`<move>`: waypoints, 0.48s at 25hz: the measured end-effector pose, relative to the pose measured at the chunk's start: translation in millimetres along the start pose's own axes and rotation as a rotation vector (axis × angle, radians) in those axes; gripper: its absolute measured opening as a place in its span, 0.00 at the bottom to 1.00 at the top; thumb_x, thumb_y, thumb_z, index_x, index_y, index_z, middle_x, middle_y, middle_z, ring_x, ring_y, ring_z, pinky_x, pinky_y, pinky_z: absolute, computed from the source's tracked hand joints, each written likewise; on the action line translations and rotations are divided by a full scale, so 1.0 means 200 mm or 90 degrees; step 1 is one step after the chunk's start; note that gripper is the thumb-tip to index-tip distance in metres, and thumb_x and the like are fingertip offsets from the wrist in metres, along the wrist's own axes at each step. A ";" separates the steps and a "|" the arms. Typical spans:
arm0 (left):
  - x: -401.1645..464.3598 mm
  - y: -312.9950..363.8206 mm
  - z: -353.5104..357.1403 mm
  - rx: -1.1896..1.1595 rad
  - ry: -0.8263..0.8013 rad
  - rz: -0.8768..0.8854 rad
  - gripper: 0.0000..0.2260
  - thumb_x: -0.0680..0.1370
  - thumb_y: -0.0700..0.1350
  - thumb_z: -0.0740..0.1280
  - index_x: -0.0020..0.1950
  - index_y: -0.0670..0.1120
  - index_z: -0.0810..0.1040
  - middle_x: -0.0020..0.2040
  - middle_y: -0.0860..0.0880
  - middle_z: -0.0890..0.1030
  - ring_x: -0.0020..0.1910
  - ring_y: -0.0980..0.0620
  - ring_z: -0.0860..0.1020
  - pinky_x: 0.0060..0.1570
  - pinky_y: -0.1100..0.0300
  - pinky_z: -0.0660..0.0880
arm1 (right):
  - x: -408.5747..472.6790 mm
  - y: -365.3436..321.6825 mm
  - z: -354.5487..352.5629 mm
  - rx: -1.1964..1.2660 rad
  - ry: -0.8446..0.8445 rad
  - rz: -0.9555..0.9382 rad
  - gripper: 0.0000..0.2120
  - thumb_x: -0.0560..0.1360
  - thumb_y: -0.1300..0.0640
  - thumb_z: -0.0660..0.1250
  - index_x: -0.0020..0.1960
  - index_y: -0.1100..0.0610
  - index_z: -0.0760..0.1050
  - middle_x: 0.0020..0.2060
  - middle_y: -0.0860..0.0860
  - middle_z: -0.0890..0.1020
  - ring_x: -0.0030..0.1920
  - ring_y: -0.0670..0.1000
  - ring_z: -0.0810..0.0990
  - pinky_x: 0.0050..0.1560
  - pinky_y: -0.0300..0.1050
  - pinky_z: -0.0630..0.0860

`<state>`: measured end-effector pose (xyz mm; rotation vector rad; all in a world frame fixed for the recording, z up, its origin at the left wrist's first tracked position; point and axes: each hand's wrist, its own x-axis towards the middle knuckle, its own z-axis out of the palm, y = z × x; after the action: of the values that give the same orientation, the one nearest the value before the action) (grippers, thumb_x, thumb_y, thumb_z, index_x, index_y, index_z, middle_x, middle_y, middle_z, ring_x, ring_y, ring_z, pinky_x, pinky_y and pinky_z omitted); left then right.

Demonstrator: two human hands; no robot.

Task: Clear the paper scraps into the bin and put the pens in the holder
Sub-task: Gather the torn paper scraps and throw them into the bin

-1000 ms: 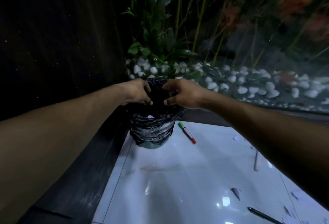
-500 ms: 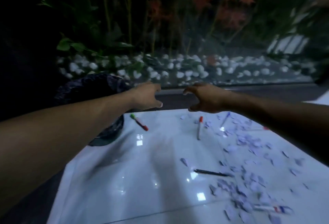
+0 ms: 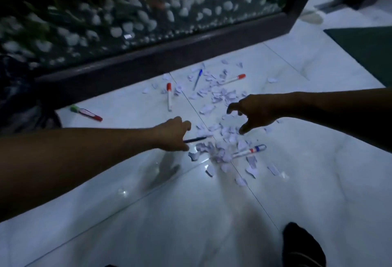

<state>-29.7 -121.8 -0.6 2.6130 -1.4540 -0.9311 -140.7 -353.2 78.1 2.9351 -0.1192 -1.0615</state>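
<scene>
- Paper scraps (image 3: pixel 220 97) strewn over white floor tiles (image 3: pixel 297 160), thickest between and just beyond the two hands.
- Left hand (image 3: pixel 172 134) low over the tiles at the near edge of the scraps, fingers curled downward; just beside a black pen (image 3: pixel 196 139) whose near end disappears under the hand. Cannot tell whether the pen is gripped or merely covered.
- Right hand (image 3: pixel 252 113) above the scrap pile, fingers and thumb spread apart and bent like a claw, holding nothing.
- Red-capped marker (image 3: pixel 169 96) lying beyond the left hand, cap toward the far side.
- Second red-capped marker (image 3: pixel 232 79) farther right, among scraps.
- Blue pen (image 3: pixel 197 79) between those two markers.
- Green-capped marker (image 3: pixel 86 113) well apart to the left, near a dark bag-lined bin (image 3: pixel 19 101) at the frame edge.
- White marker with red and blue bands (image 3: pixel 249 151) below the right hand, partly on scraps.
- Glass panel with white pebbles (image 3: pixel 127 25) behind, dark frame along its base.
- Dark sock (image 3: pixel 302 245) at bottom right.
</scene>
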 end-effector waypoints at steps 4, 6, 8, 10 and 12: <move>0.00 0.05 0.21 0.013 -0.047 0.040 0.30 0.74 0.54 0.72 0.73 0.47 0.66 0.67 0.43 0.68 0.63 0.43 0.72 0.52 0.56 0.70 | -0.01 0.09 0.25 -0.014 -0.075 -0.006 0.30 0.74 0.42 0.71 0.72 0.48 0.65 0.60 0.52 0.80 0.56 0.53 0.76 0.51 0.47 0.74; 0.02 0.05 0.25 0.022 -0.053 0.048 0.30 0.74 0.53 0.72 0.72 0.47 0.66 0.67 0.44 0.68 0.63 0.45 0.71 0.53 0.56 0.70 | 0.00 0.12 0.35 -0.045 -0.091 -0.006 0.26 0.74 0.42 0.70 0.69 0.47 0.68 0.59 0.51 0.79 0.56 0.54 0.77 0.49 0.48 0.76; 0.06 0.04 0.27 0.014 -0.048 0.041 0.30 0.74 0.53 0.72 0.72 0.47 0.66 0.67 0.43 0.68 0.62 0.45 0.72 0.51 0.58 0.69 | 0.03 0.13 0.41 -0.102 -0.099 -0.022 0.22 0.76 0.43 0.68 0.67 0.48 0.70 0.58 0.52 0.78 0.54 0.55 0.79 0.45 0.46 0.74; 0.11 0.03 0.26 -0.002 -0.033 0.027 0.30 0.74 0.53 0.72 0.72 0.47 0.66 0.66 0.43 0.68 0.61 0.44 0.73 0.50 0.58 0.69 | 0.09 0.14 0.47 -0.174 -0.085 -0.060 0.19 0.77 0.46 0.66 0.65 0.50 0.71 0.55 0.53 0.79 0.52 0.56 0.80 0.45 0.47 0.76; 0.17 0.01 0.25 -0.006 -0.012 0.013 0.29 0.73 0.53 0.73 0.70 0.46 0.68 0.63 0.42 0.70 0.59 0.44 0.74 0.48 0.57 0.69 | 0.14 0.13 0.52 -0.214 -0.051 -0.103 0.18 0.76 0.47 0.65 0.64 0.51 0.71 0.53 0.52 0.80 0.50 0.56 0.81 0.46 0.48 0.79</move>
<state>-43.4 -136.1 -58.7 2.5841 -1.4739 -0.9609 -187.1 -381.1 -19.3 2.6350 0.2745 -1.0937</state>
